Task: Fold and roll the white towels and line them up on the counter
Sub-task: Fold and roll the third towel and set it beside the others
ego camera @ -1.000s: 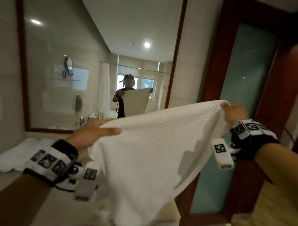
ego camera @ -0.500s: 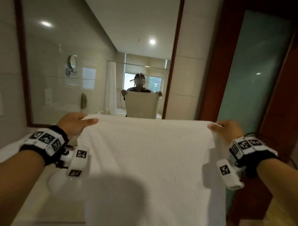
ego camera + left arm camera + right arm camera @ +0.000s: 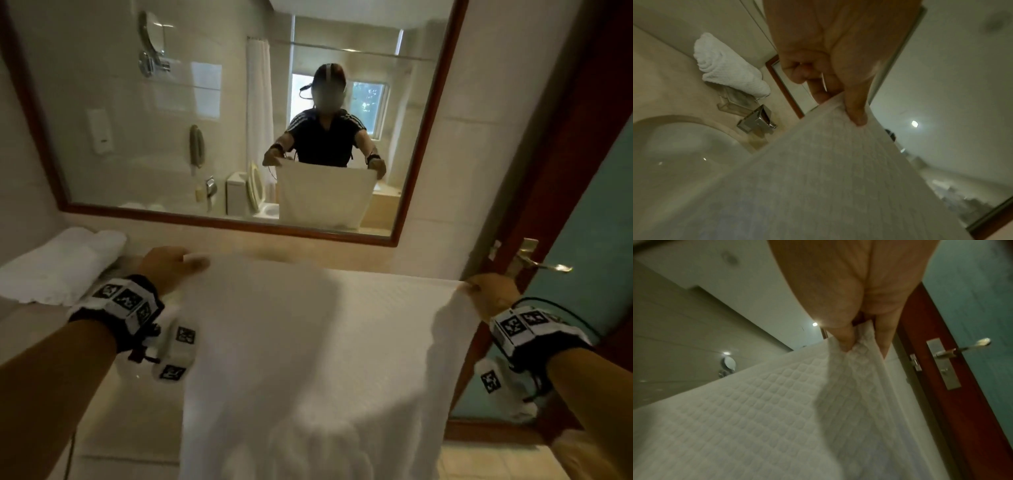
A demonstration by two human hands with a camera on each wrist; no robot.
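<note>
I hold a white waffle-weave towel (image 3: 308, 359) spread wide in front of me above the counter (image 3: 130, 411). My left hand (image 3: 174, 267) pinches its top left corner; in the left wrist view the thumb (image 3: 856, 112) lies over the towel (image 3: 818, 186) edge. My right hand (image 3: 489, 294) pinches the top right corner, and in the right wrist view the cloth (image 3: 766, 410) is bunched between thumb and fingers (image 3: 844, 337). The towel hangs down and hides most of the counter below. A rolled white towel (image 3: 61, 263) (image 3: 727, 66) lies at the counter's back left.
A big wood-framed mirror (image 3: 239, 113) fills the wall ahead and reflects me with the towel. A white basin (image 3: 680, 154) and a chrome tap (image 3: 758, 121) sit under my left hand. A red-brown door with frosted glass and a metal handle (image 3: 537, 260) stands at the right.
Both hands have come down from chest height toward the counter, and the towel's top edge went from slanted to level and stretched wide. My view has tilted down.
</note>
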